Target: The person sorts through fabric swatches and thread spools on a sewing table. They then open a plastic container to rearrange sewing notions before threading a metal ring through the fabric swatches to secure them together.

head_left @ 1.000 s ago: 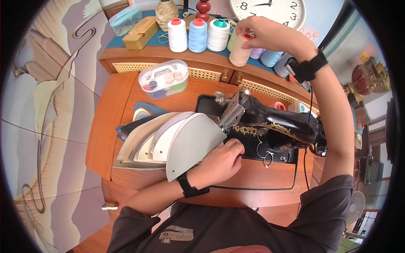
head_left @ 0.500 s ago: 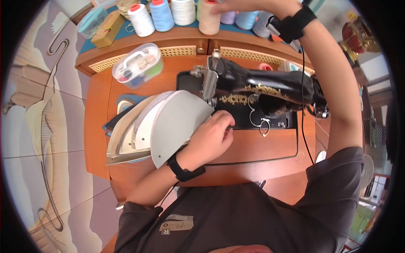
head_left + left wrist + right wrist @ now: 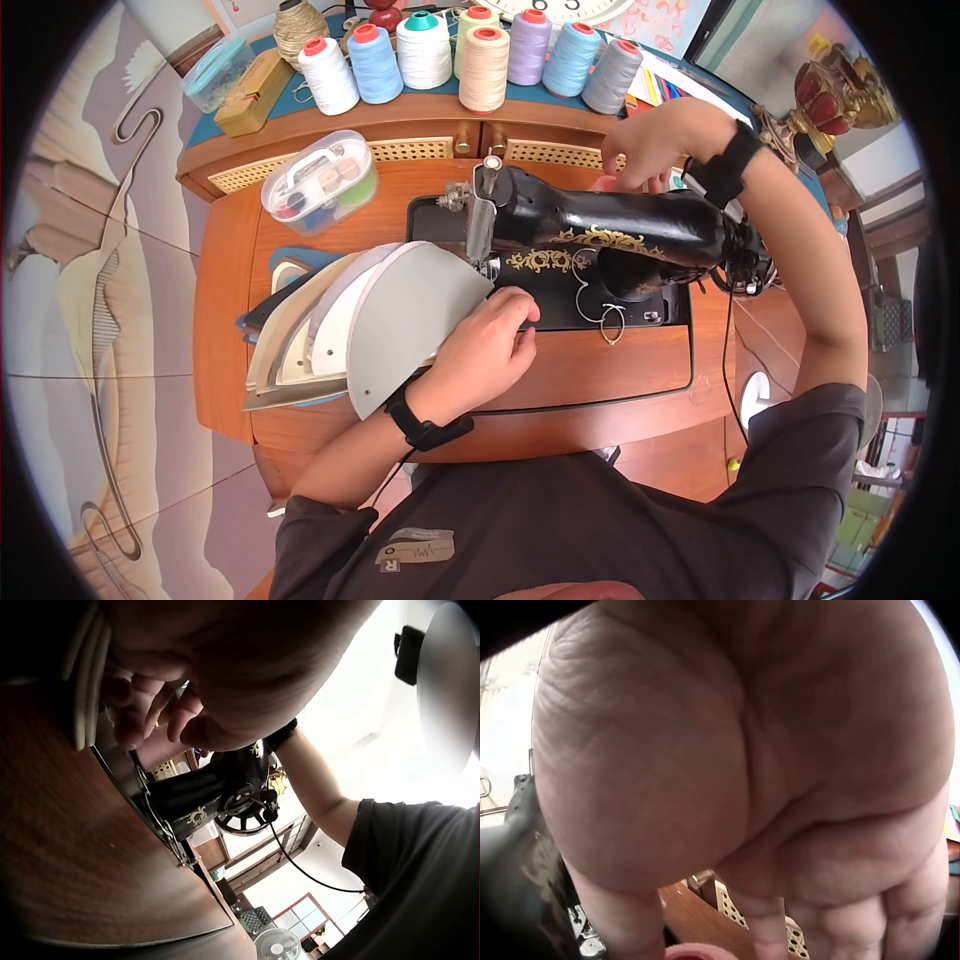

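Note:
Behind the black sewing machine [image 3: 620, 215], my right hand [image 3: 665, 145] reaches down from above. In the right wrist view its thumb and fingers come down either side of a pink-red spool rim [image 3: 699, 951]; the spool's body is hidden. My left hand [image 3: 487, 345] lies over the machine bed's front edge, fingers loosely bent, nothing seen in them. Beside it fans a stack of half-round pieces, a grey one [image 3: 410, 315] on top with a small hole near its corner. A beige thread cone [image 3: 485, 70] stands on the shelf in front of the row, apart from both hands.
Several more thread cones stand along the back shelf [image 3: 400, 118], among them a purple cone [image 3: 528, 50]. A clear lidded sewing box [image 3: 318, 182] sits left of the machine. A cable [image 3: 725, 370] hangs down by the right arm. Wire loops [image 3: 612, 325] lie near the bed.
My right hand has let go of the beige cone, leaving it on the shelf, and has moved down and right behind the machine. The left hand stays at the bed's edge.

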